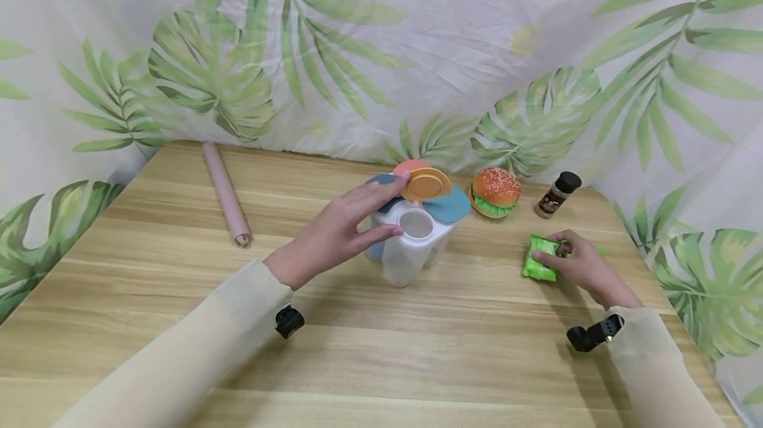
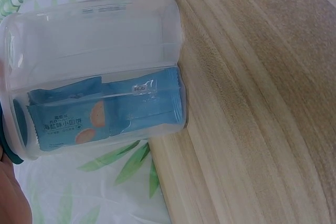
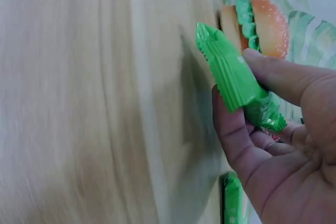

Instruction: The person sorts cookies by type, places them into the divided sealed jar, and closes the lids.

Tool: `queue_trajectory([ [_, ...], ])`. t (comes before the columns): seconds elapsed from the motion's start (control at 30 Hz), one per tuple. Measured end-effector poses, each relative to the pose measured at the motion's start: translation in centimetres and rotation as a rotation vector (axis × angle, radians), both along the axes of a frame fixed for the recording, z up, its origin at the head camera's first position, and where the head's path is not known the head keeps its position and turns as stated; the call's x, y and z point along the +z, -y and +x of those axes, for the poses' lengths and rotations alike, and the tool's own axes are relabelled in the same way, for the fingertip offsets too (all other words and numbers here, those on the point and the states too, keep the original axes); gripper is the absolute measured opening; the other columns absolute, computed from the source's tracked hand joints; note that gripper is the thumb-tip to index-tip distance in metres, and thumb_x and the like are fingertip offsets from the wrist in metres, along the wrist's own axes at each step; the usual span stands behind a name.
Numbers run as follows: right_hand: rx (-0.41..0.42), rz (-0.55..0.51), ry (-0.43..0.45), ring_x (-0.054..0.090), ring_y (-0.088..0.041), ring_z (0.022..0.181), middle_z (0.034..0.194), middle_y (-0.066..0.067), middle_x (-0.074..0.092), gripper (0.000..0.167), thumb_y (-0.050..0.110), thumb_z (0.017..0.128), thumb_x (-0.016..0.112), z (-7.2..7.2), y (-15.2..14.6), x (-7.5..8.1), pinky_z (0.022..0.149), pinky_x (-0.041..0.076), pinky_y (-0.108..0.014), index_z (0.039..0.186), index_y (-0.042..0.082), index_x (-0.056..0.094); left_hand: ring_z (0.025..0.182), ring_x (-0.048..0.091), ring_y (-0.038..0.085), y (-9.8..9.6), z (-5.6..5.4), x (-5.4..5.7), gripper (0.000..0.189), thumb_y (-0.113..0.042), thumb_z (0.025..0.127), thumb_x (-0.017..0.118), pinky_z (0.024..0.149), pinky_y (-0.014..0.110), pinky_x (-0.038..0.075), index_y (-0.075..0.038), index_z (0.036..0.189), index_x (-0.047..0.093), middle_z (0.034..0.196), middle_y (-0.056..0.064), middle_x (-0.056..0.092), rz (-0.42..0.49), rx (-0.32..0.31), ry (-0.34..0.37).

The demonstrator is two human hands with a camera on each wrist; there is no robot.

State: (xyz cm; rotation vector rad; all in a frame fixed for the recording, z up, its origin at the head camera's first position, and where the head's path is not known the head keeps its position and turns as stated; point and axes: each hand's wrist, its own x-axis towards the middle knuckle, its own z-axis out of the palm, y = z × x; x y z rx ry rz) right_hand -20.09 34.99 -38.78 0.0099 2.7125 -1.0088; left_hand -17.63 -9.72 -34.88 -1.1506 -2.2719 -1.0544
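Note:
A clear storage container [image 1: 402, 262] with several coloured flip lids stands upright mid-table. Its orange lid [image 1: 426, 184] is raised, showing a round opening. My left hand [image 1: 340, 226] reaches to it from the left, fingertips at the orange lid and thumb by the opening's rim. Through the wall in the left wrist view, blue snack packets [image 2: 142, 100] fill one compartment; the compartment beside them looks bare. A green snack packet [image 3: 231, 72] is pinched between the thumb and fingers of my right hand [image 1: 578, 266], right of the container. Another green packet [image 3: 234, 200] lies near that hand.
Behind the right hand sit a toy hamburger [image 1: 496, 193] and a black-capped spice bottle [image 1: 557, 195]. A rolled pink mat [image 1: 226, 194] lies at the back left of the wooden table [image 1: 381, 355]. A leaf-patterned cloth [image 1: 334, 50] hangs behind.

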Motion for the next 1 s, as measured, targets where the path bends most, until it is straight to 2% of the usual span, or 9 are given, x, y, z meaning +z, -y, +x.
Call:
queue_trajectory([
  [0.17,0.009,-0.15,-0.046,0.06,-0.002,0.085,0.104,-0.001,0.062,0.056,0.031,0.103,0.069,0.0,0.8,0.6,0.073,0.057,-0.022,0.139,-0.003,0.044,0.138,0.059,0.027,0.0,0.1,0.0,0.079,-0.016,0.091,0.082,0.117,0.044,0.049,-0.006,0.159,0.044,0.153,0.014,0.06,0.008,0.003,0.002],
  [0.33,0.025,-0.309,-0.127,0.065,0.001,0.086,0.104,0.009,0.063,0.033,0.024,0.105,0.067,0.3,2.3,2.3,0.073,0.06,-0.019,0.128,0.006,0.05,0.139,0.058,0.026,0.0,0.0,0.0,0.078,-0.016,0.091,0.082,0.118,0.043,0.048,-0.007,0.159,0.044,0.154,0.014,0.058,0.013,0.0,0.004],
  [0.43,0.05,-0.427,-0.167,0.071,0.0,0.085,0.103,0.011,0.067,0.022,0.018,0.105,0.066,0.7,3.6,3.6,0.074,0.062,-0.019,0.122,0.012,0.053,0.14,0.058,0.026,0.0,0.0,-0.1,0.078,-0.016,0.091,0.082,0.118,0.043,0.048,-0.006,0.159,0.044,0.154,0.014,0.058,0.011,-0.001,0.006],
  [0.6,0.109,-0.611,-0.228,0.074,0.0,0.086,0.102,0.009,0.069,0.019,0.012,0.104,0.066,1.3,6.1,5.7,0.073,0.062,-0.018,0.12,0.013,0.057,0.138,0.059,0.026,0.2,0.0,0.0,0.078,-0.016,0.091,0.082,0.118,0.043,0.048,-0.005,0.158,0.045,0.153,0.014,0.059,0.007,0.004,0.007],
  [0.83,0.184,-0.7,-0.413,0.07,-0.002,0.077,0.093,0.006,0.069,0.02,0.005,0.102,0.066,1.9,9.5,8.5,0.07,0.062,-0.017,0.119,0.013,0.062,0.135,0.06,0.023,0.2,-0.1,0.0,0.078,-0.018,0.093,0.081,0.115,0.04,0.051,-0.007,0.16,0.043,0.15,0.012,0.061,0.003,-0.006,0.019],
  [1.0,0.196,-0.747,-0.465,0.073,-0.003,0.086,0.104,0.006,0.074,0.021,0.0,0.101,0.067,2.4,12.4,10.0,0.074,0.062,-0.016,0.117,0.012,0.061,0.135,0.06,0.023,0.3,0.1,0.0,0.078,-0.017,0.093,0.081,0.115,0.04,0.05,-0.005,0.16,0.042,0.151,0.012,0.061,0.006,-0.012,0.038],
])
